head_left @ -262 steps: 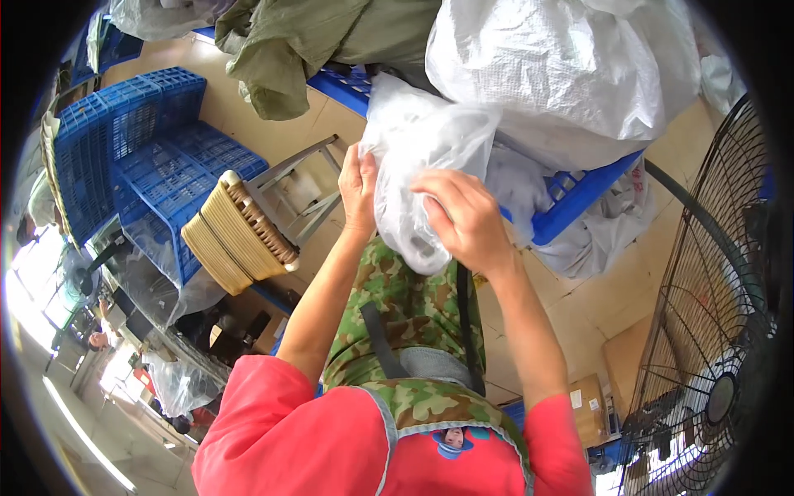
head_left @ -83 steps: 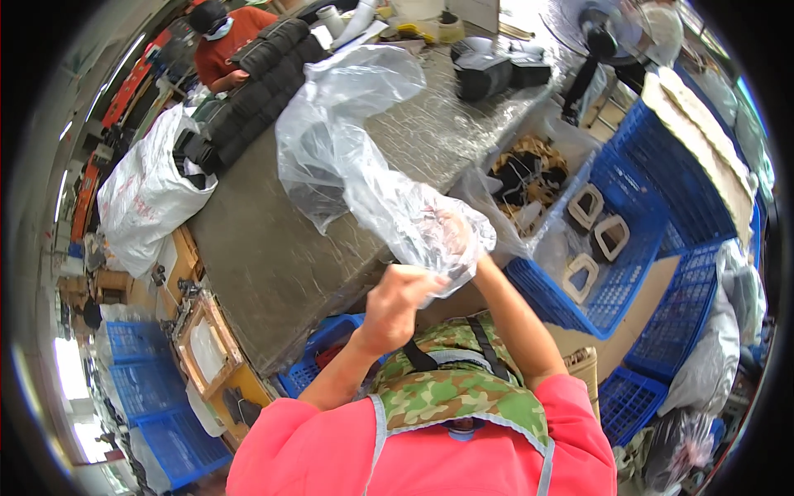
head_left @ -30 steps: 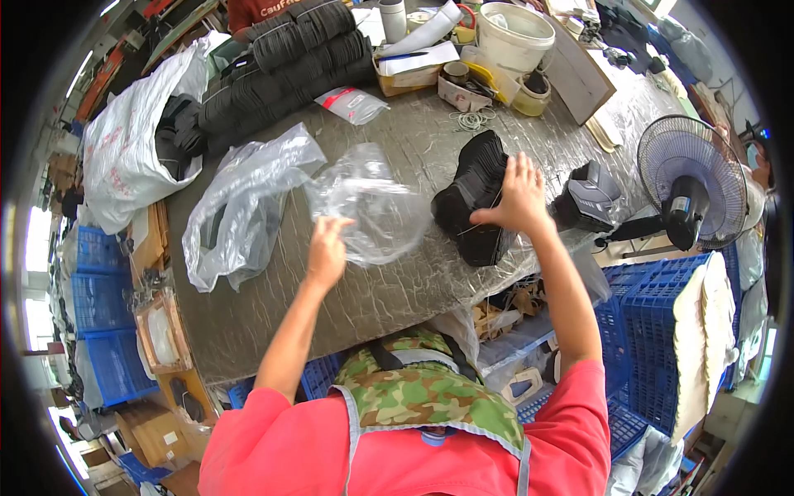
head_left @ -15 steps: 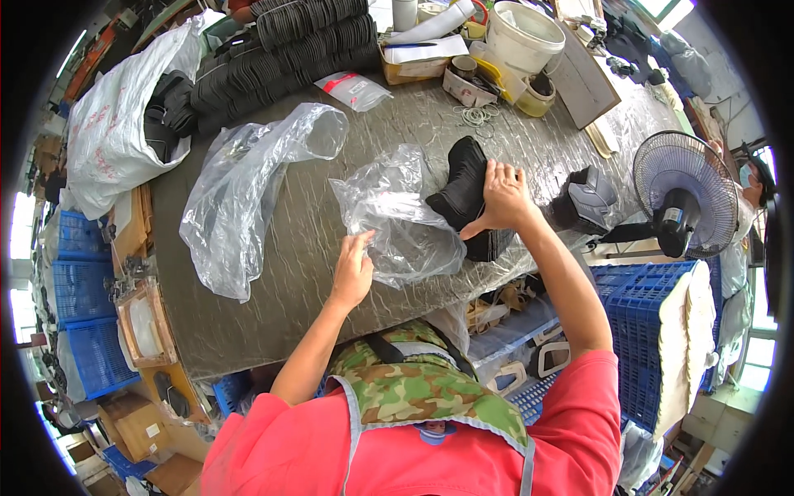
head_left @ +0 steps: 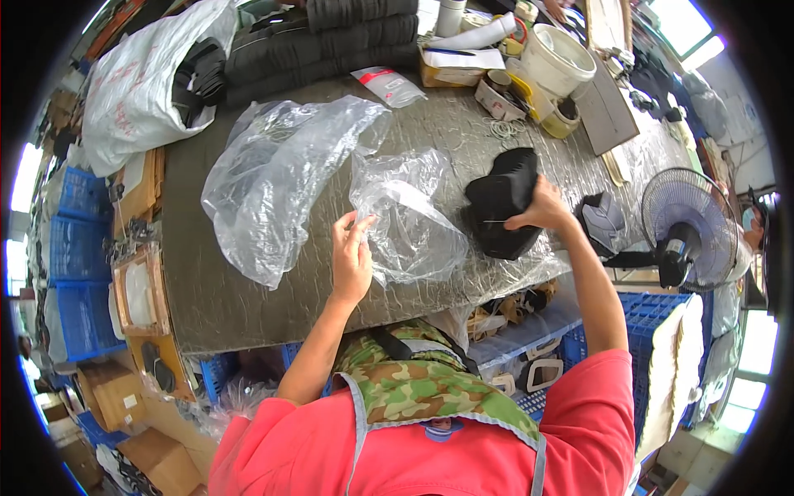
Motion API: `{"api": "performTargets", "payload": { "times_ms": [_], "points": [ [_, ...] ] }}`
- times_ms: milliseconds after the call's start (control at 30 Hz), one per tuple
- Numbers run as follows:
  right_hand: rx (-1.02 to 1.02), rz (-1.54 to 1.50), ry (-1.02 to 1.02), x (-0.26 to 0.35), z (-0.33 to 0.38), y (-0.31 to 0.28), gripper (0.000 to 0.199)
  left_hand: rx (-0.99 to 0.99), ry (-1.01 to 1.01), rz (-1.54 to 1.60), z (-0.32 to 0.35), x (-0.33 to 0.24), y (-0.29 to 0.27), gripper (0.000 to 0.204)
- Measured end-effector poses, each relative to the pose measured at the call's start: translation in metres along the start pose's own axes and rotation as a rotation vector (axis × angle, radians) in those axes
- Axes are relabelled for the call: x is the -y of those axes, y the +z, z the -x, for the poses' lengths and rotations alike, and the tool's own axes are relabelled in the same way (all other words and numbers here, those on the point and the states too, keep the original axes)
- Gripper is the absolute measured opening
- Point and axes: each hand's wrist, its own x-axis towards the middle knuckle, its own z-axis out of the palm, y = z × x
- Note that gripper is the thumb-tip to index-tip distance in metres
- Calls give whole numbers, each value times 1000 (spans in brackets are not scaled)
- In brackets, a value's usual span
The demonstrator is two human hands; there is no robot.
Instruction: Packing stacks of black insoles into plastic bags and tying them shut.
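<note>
My left hand [head_left: 353, 258] is closed, its fingertips pinching the edge of a crumpled clear plastic bag [head_left: 411, 223] that lies on the table. To the right of this bag, my right hand [head_left: 544, 207] grips a bundle of black pads [head_left: 501, 198] from its right side, thumb toward me. A thin pale band crosses the near part of the bundle. A second, larger clear plastic bag [head_left: 277, 186] is spread out at the left. Just right of my right hand sits a small stack of grey and black pieces [head_left: 601, 217].
Long rows of black pads [head_left: 322, 54] line the table's back beside a white woven sack [head_left: 149, 91]. A white bucket [head_left: 556, 62], a box with papers [head_left: 455, 70] and loose rubber bands [head_left: 503, 129] lie far right. A fan [head_left: 691, 219] stands at the right edge.
My right hand has gone from lying spread on the black pads to gripping them, and the bundle has turned. The larger bag has spread wider. The view has shifted a little.
</note>
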Motion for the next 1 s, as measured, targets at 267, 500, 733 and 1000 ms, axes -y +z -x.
{"api": "performTargets", "payload": {
  "times_ms": [267,500,733,1000],
  "points": [
    [79,-1891,262,-125,80,131,56,206,57,-36,-7,-26,26,68],
    [-152,-2426,-294,-71,141,170,83,481,24,41,-27,-80,45,75],
    [757,-1784,-484,-36,133,170,101,526,201,-45,-22,-120,34,77],
    [644,-1772,-379,41,148,105,105,544,266,-388,3,-137,8,85]
  ]
}}
